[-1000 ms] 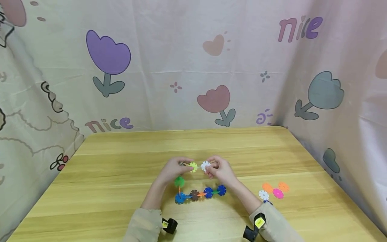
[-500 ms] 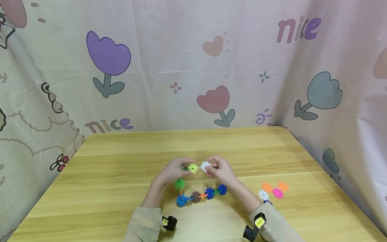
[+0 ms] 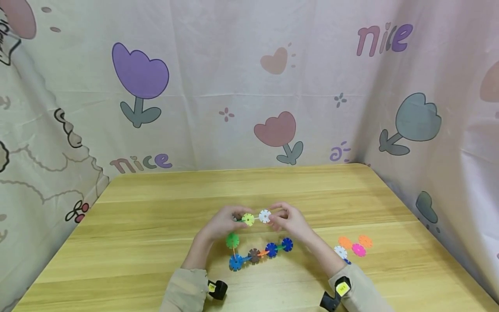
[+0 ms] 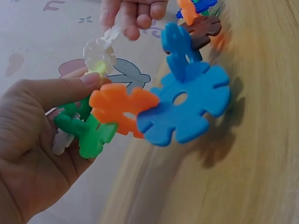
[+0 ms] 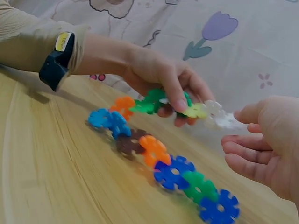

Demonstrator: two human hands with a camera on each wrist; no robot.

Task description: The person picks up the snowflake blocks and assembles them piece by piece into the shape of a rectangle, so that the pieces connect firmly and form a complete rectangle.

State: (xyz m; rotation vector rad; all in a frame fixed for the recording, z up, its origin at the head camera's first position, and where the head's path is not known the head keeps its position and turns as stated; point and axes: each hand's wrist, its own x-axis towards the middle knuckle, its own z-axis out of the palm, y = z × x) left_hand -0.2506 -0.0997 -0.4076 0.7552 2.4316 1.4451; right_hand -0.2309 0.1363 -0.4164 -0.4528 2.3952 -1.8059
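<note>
My left hand pinches a chain of notched plastic snowflake discs near its yellow disc, thumb on top. Past the yellow disc, a white disc ends the chain, with another white one set edge-on between them. My right hand is beside that end disc, its fingers loosely bent and holding nothing; whether the thumb still grazes the disc is unclear. From the left hand the chain turns through a green disc and orange disc to a light blue disc, then brown and dark blue discs.
On the table at the right lie loose discs: orange, pink, white and a dark blue one partly hidden by the right forearm. A printed curtain stands behind the table.
My right hand has loosened from the white end disc and shifted slightly right. The left hand keeps its grip; the chain's lower part has swung slightly toward me.
</note>
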